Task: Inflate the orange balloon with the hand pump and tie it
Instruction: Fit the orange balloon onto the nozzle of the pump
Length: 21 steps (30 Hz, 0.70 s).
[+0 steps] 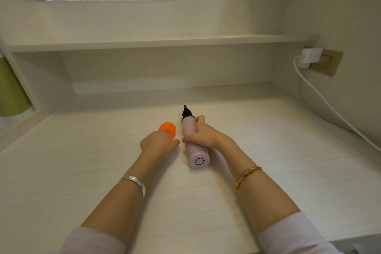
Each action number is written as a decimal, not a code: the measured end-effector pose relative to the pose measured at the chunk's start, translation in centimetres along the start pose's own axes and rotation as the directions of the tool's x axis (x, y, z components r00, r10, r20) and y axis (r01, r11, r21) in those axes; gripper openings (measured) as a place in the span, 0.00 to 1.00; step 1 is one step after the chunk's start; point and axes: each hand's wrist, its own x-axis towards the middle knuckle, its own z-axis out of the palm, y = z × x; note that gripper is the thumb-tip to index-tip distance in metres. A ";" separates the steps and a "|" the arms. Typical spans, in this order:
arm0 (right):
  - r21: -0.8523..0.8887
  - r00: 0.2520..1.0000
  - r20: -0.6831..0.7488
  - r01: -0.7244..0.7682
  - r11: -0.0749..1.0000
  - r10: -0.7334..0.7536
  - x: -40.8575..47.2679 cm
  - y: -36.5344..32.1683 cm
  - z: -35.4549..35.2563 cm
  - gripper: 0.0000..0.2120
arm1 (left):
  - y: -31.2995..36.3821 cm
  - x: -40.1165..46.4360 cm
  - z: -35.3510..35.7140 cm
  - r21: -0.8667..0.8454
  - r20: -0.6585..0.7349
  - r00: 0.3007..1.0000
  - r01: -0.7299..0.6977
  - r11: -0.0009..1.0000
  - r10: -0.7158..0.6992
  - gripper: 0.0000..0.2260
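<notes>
1. The orange balloon (168, 128) lies uninflated on the desk (268, 150), just left of centre, at 9 o'clock from the pump (192, 142) and just beside it.
2. The left hand (157, 142) covers the near end of the balloon, knuckles up, fingers curled down onto it. Whether they actually pinch the balloon cannot be told.
3. The pump lies on its side on the desk. Its black nozzle (187, 112) points to 12 o'clock; its perforated end cap (199, 161) faces 6 o'clock.
4. The right hand (201, 133) grasps the pale pink pump barrel from the 3 o'clock side, fingers wrapped over the top.
5. Both forearms extend from 6 o'clock toward the centre. The left wrist carries a silver bangle (135, 183); the right wrist carries a gold bracelet (247, 175).
6. A shelf (144, 42) runs across at 12 o'clock.
7. A white charger (310, 56) sits in a wall socket at 2 o'clock. Its cable (329, 105) trails toward 4 o'clock.
</notes>
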 end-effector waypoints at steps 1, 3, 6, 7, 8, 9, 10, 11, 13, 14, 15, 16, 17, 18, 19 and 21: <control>0.001 1.000 0.000 -0.001 1.000 0.001 0.0 0.0 0.0 0.33 | 0.0 0.0 0.1 -0.020 -0.004 1.000 0.004 1.000 -0.004 0.10; 0.000 1.000 -0.006 0.002 1.000 -0.002 -0.1 -0.1 0.0 0.33 | -0.1 -0.1 0.1 -0.050 -0.006 1.000 0.007 0.999 -0.007 0.09; 0.008 1.000 -0.024 0.005 1.000 -0.005 -0.2 -0.2 0.1 0.34 | -0.2 -0.2 -0.1 -0.099 0.006 1.000 0.013 0.995 -0.013 0.08; 0.019 1.000 -0.030 0.003 1.000 -0.002 -0.3 -0.3 0.1 0.33 | -0.2 -0.2 -0.1 -0.125 0.013 1.000 0.018 0.992 -0.016 0.10; 0.034 0.999 -0.036 0.000 0.999 0.001 -0.3 -0.3 0.1 0.33 | -0.2 -0.3 -0.2 -0.166 0.018 1.000 0.025 0.986 -0.022 0.11; 0.054 0.999 -0.040 -0.004 0.999 0.006 -0.4 -0.3 0.1 0.32 | -0.2 -0.3 -0.2 -0.222 0.022 0.999 0.033 0.975 -0.029 0.13; 0.075 0.999 -0.042 -0.006 0.997 0.009 -0.5 -0.3 0.0 0.32 | -0.3 -0.3 -0.3 -0.286 0.024 0.999 0.044 0.957 -0.039 0.15; 0.094 0.999 -0.042 -0.006 0.996 0.010 -0.6 -0.4 0.0 0.31 | -0.3 -0.3 -0.4 -0.351 0.023 0.999 0.054 0.935 -0.048 0.17; 0.119 0.999 -0.042 -0.001 0.993 0.006 -0.7 -0.4 -0.2 0.30 | -0.5 -0.4 -0.7 -0.465 0.015 0.998 0.067 0.883 -0.068 0.20; 0.128 0.999 -0.043 0.004 0.992 0.001 -0.8 -0.5 -0.3 0.29 | -0.5 -0.4 -0.8 -0.512 0.014 0.997 0.071 0.856 -0.075 0.20; 0.138 0.999 -0.044 0.012 0.990 -0.006 -0.9 -0.5 -0.4 0.29 | -0.6 -0.5 -1.0 -0.555 0.016 0.997 0.072 0.829 -0.076 0.20; 0.151 0.999 -0.045 0.021 0.988 -0.014 -1.1 -0.6 -0.6 0.28 | -0.6 -0.5 -1.3 -0.602 0.019 0.997 0.075 0.795 -0.080 0.18; 0.166 0.999 -0.045 0.028 0.986 -0.021 -1.2 -0.7 -0.7 0.27 | -0.6 -0.6 -1.5 -0.653 0.023 0.996 0.079 0.753 -0.085 0.16; 0.181 0.999 -0.042 0.032 0.983 -0.025 -1.3 -0.8 -0.9 0.27 | -0.6 -0.7 -1.7 -0.704 0.027 0.995 0.085 0.705 -0.092 0.14; 0.194 0.999 -0.037 0.034 0.980 -0.027 -1.4 -0.9 -1.0 0.26 | -0.6 -0.8 -1.9 -0.750 0.034 0.994 0.091 0.656 -0.099 0.13; 0.212 0.999 -0.028 0.043 0.976 -0.037 -1.7 -1.0 -1.3 0.27 | -0.6 -0.9 -2.3 -0.824 0.058 0.991 0.114 0.554 -0.118 0.12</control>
